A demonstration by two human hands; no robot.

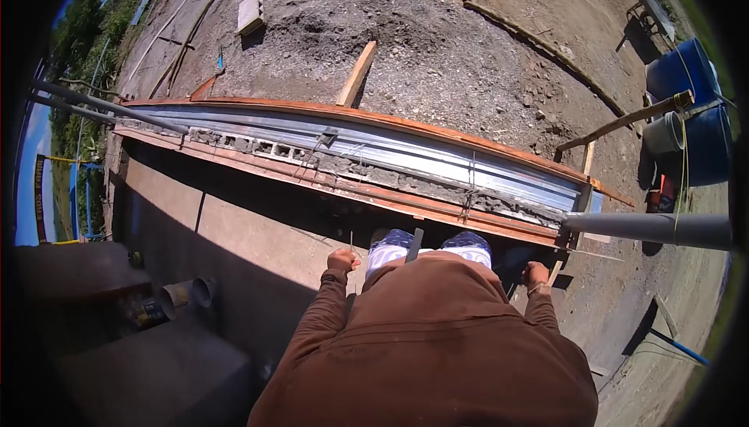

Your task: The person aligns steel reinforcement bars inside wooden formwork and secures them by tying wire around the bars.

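My left hand is closed, with a thin, straight piece like a wire or nail sticking up from it. At my right side, my right hand is curled into a fist beside a short light wooden piece; what it holds, if anything, is hidden. A flat grey bar stands up at my waist, between my patterned shorts. In front of me runs a low concrete block wall between reddish form boards and corrugated metal sheeting. Bent tie wires and thin rods rise from it.
A grey pipe sticks out at the right end, near blue barrels and a grey bucket. A wooden brace leans on the far board. A concrete block lies on gravel. Containers sit at lower left.
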